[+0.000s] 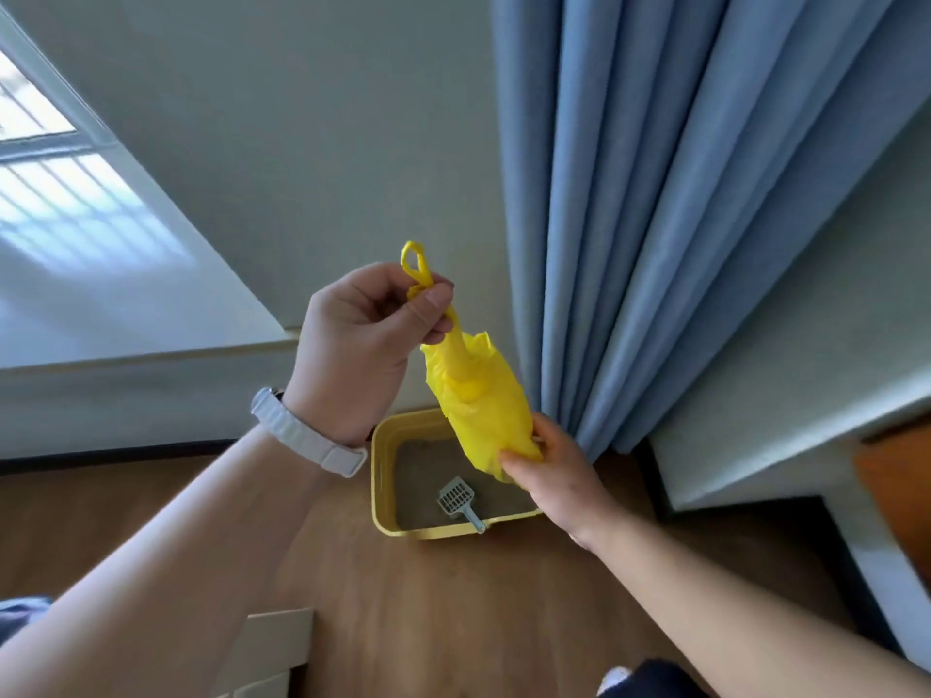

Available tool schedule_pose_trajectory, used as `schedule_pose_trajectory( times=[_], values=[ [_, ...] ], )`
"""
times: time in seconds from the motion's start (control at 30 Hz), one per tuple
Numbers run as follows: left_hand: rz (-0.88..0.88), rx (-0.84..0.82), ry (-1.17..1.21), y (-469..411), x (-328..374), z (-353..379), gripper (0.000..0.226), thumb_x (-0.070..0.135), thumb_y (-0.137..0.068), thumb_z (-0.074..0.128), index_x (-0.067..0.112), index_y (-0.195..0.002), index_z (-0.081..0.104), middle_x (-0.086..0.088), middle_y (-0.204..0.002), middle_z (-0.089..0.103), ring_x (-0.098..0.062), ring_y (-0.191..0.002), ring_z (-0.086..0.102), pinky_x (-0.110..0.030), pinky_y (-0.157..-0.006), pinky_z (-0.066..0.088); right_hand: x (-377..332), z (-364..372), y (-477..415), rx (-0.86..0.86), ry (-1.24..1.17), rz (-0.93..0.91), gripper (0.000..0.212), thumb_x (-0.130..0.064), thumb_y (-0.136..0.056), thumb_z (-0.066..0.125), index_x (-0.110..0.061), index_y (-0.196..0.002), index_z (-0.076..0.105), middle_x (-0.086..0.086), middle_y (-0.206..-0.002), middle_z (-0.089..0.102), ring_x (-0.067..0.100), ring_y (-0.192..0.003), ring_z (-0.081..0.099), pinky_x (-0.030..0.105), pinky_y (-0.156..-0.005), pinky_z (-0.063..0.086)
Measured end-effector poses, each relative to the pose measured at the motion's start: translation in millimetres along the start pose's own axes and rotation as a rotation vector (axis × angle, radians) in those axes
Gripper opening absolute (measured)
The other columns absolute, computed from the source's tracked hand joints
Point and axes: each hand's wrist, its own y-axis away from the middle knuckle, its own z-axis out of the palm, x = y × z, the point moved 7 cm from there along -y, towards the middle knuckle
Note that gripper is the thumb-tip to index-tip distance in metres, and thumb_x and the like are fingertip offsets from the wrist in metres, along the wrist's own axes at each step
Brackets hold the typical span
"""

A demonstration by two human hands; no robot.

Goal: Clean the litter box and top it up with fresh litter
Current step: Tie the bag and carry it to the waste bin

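Note:
A folded yellow plastic bag (478,395) hangs in the air above the litter box. My left hand (357,345) pinches its thin handle end at the top. My right hand (549,471) pinches the bag's lower end between thumb and fingers. Below, the yellow litter box (383,476) stands on the wooden floor against the wall, filled with grey litter (423,491). A grey slotted scoop (458,498) lies in the litter, its handle resting on the front rim.
A blue curtain (680,193) hangs right of the box, down to the floor. A pale wall and a window sill (126,314) stand to the left. A light cardboard box (272,652) sits at the bottom edge. A white cabinet (806,395) is on the right.

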Motion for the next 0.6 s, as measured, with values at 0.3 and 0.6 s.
schedule_pose_trajectory(
  times=[0.3,0.6],
  values=[
    [0.015,-0.005,0.014,-0.7,172.3,40.9,0.005,0.011,-0.081,0.067,0.010,-0.085,0.069,0.003,-0.065,0.067,-0.012,-0.063,0.063,-0.023,-0.064,0.053,-146.0,-61.6,88.6,0.081,-0.023,0.004,0.018,-0.023,-0.085,0.068,-0.027,-0.102,0.061,-0.001,-0.099,0.066,0.015,-0.092,0.063,0.029,-0.078,0.053],
    [0.085,-0.092,0.021,11.7,267.9,73.4,0.010,0.002,-0.088,0.064,0.010,-0.084,0.069,0.001,-0.066,0.067,-0.020,-0.067,0.061,-0.031,-0.068,0.054,-210.7,-97.4,159.1,0.208,0.009,0.014,0.026,-0.033,-0.084,0.067,-0.026,-0.108,0.063,-0.004,-0.102,0.068,0.014,-0.092,0.066,0.036,-0.081,0.057]
  ],
)
